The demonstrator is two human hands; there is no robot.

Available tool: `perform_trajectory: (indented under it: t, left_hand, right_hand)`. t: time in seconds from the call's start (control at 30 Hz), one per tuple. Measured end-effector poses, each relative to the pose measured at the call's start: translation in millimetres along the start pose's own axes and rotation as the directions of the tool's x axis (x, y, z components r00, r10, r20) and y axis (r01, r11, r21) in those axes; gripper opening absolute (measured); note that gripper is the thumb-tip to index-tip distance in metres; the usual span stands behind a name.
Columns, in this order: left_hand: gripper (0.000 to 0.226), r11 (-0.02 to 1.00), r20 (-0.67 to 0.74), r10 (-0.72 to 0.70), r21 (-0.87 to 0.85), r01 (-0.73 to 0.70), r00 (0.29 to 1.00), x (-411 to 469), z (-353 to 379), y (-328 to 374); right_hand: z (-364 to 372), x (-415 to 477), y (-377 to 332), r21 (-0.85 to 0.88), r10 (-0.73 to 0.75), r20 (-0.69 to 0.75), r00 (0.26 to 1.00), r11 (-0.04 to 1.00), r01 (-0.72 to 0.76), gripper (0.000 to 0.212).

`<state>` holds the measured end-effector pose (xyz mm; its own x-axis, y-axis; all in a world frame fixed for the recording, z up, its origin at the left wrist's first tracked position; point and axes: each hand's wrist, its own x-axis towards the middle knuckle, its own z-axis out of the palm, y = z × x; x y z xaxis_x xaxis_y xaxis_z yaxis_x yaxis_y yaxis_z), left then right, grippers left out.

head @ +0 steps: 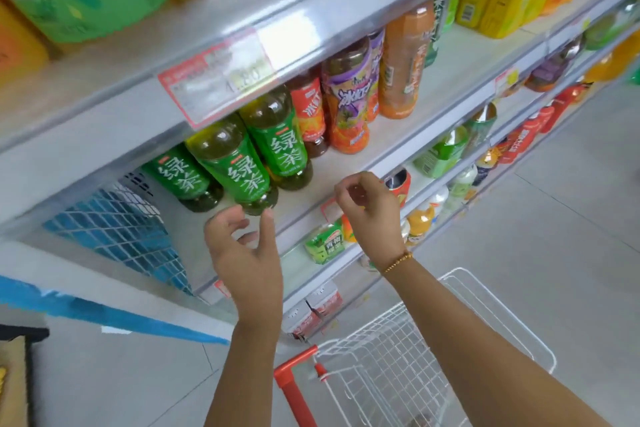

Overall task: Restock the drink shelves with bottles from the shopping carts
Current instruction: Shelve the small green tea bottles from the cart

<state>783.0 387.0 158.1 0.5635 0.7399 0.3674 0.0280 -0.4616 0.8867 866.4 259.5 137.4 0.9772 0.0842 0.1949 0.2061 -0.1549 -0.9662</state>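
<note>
head view: both hands raised at the grey metal drink shelf (349, 163), neither holding anything.
the left hand (247, 253) has its fingers spread and loosely curved just under the base of the front green-labelled plastic tea bottle (239, 166), which stands on the shelf beside two more like it; whether the fingertips touch it i cannot tell. the right hand (369, 210) hovers near the shelf edge, fingers loosely curled on nothing. the white wire shopping cart (391, 354) with a red handle stands below.
</note>
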Motion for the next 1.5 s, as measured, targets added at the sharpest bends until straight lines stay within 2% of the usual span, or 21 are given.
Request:
perform_trajectory:
  t: [0.03, 0.1, 0.17, 0.23, 0.3, 0.37, 0.43, 0.5, 0.53, 0.57, 0.63, 0.8, 0.9, 1.0, 1.07, 1.2, 1.23, 1.33, 1.43, 1.47, 1.5]
  left_hand:
    - [0.019, 0.999, 0.061, 0.052, 0.0, -0.052, 0.997, -20.9, 0.8, 4.2]
    - [0.018, 0.998, 0.331, 0.052, 0.015, -0.06, 0.942, -63.8, 12.5, -0.7]
    - [0.021, 0.996, 0.618, -0.043, 0.088, -0.015, 0.785, -98.1, 36.1, -23.2]
    - [0.021, 0.979, 0.753, -0.139, 0.201, -0.023, 0.643, -124.6, 63.0, -63.0]
    - [0.026, 0.948, 0.785, -0.185, 0.301, -0.104, 0.591, -145.7, 84.2, -104.7]
    - [0.035, 0.916, 0.797, -0.208, 0.362, -0.173, 0.567, -161.5, 97.8, -140.5]
    - [0.04, 0.895, 0.804, -0.244, 0.402, -0.194, 0.542, -176.9, 107.1, -167.4]
    - [0.041, 0.882, 0.811, -0.284, 0.43, -0.193, 0.511, -193.5, 113.3, -185.6]
    - [0.041, 0.877, 0.816, -0.295, 0.437, -0.197, 0.496, -201.7, 114.8, -190.4]
    - [0.04, 0.873, 0.822, -0.291, 0.438, -0.215, 0.49, -209.5, 115.2, -194.0]
    - [0.039, 0.872, 0.827, -0.241, 0.414, -0.26, 0.508, -220.5, 114.8, -198.8]
    - [0.031, 0.9, 0.793, -0.056, 0.303, -0.312, 0.607, -229.0, 104.6, -212.0]
    - [0.03, 0.89, 0.8, 0.005, 0.269, -0.367, 0.6, -229.7, 101.3, -214.8]
    - [0.032, 0.904, 0.802, -0.056, 0.294, -0.312, 0.594, -227.5, 101.9, -209.8]
    - [0.036, 0.898, 0.814, -0.165, 0.358, -0.256, 0.557, -225.8, 103.6, -203.4]
    - [0.047, 0.818, 0.799, -0.428, 0.541, -0.193, 0.423, -213.8, 115.2, -177.5]
    - [0.049, 0.795, 0.794, -0.471, 0.571, -0.206, 0.384, -209.6, 117.7, -168.8]
    - [0.056, 0.818, 0.815, -0.483, 0.55, -0.166, 0.321, -198.7, 121.1, -138.2]
    - [0.067, 0.893, 0.883, -0.41, 0.44, -0.098, 0.226, -196.9, 118.1, -103.2]
    - [0.066, 0.907, 0.893, -0.385, 0.413, -0.085, 0.233, -197.3, 114.5, -91.7]
    - [0.061, 0.922, 0.888, -0.355, 0.384, -0.049, 0.291, -197.3, 109.5, -81.9]
  right_hand:
    - [-17.4, -11.7, 13.0, -0.023, 0.038, 0.014, 0.999, 0.999, -0.037, 0.01]
    - [-53.8, -37.8, 53.0, -0.093, 0.181, 0.076, 0.98, 0.98, -0.174, 0.016]
    - [-88.8, -62.1, 110.4, -0.239, 0.409, 0.059, 0.91, 0.891, -0.385, 0.019]
    - [-124.4, -85.4, 178.7, -0.348, 0.636, -0.048, 0.77, 0.712, -0.61, 0.016]
    - [-157.6, -109.6, 241.2, -0.474, 0.79, -0.133, 0.599, 0.48, -0.739, 0.006]
    - [-182.1, -132.2, 293.7, -0.557, 0.86, -0.176, 0.48, 0.315, -0.769, 0.012]
    - [-192.1, -151.8, 331.7, -0.446, 0.923, -0.182, 0.341, 0.231, -0.865, 0.006]
    - [-188.5, -164.6, 357.1, -0.089, 0.976, -0.149, 0.158, 0.146, -0.985, 0.013]
    - [-184.5, -170.9, 370.0, 0.212, 0.99, -0.131, 0.061, 0.088, -0.973, 0.016]
    - [-180.0, -175.3, 380.4, 0.488, 0.996, -0.089, -0.021, 0.025, -0.872, 0.017]
    - [-172.5, -176.5, 394.6, 0.794, 0.995, 0.015, -0.1, -0.073, -0.603, 0.021]
    - [-156.0, -162.0, 424.7, 0.973, 0.996, 0.063, -0.058, -0.074, -0.22, 0.051]
    - [-147.6, -150.3, 428.7, 0.981, 0.989, -0.023, -0.146, -0.005, -0.193, 0.064]
    - [-145.8, -139.7, 408.7, 0.97, 0.976, -0.105, -0.193, 0.057, -0.237, 0.055]
    - [-142.8, -141.3, 385.4, 0.931, 0.968, -0.161, -0.195, 0.083, -0.355, 0.045]
    - [-133.9, -164.4, 329.1, 0.713, 0.924, -0.369, -0.096, 0.216, -0.667, 0.05]
    - [-134.1, -167.4, 313.5, 0.647, 0.909, -0.414, -0.037, 0.265, -0.715, 0.05]
    - [-136.7, -170.2, 258.7, 0.395, 0.882, -0.374, 0.286, 0.43, -0.812, 0.05]
    - [-144.4, -154.9, 200.9, 0.101, 0.764, -0.268, 0.587, 0.629, -0.771, 0.052]
    - [-148.1, -144.6, 180.8, 0.021, 0.718, -0.207, 0.665, 0.682, -0.731, 0.05]
    - [-151.2, -132.8, 161.0, -0.045, 0.665, -0.138, 0.734, 0.736, -0.675, 0.048]
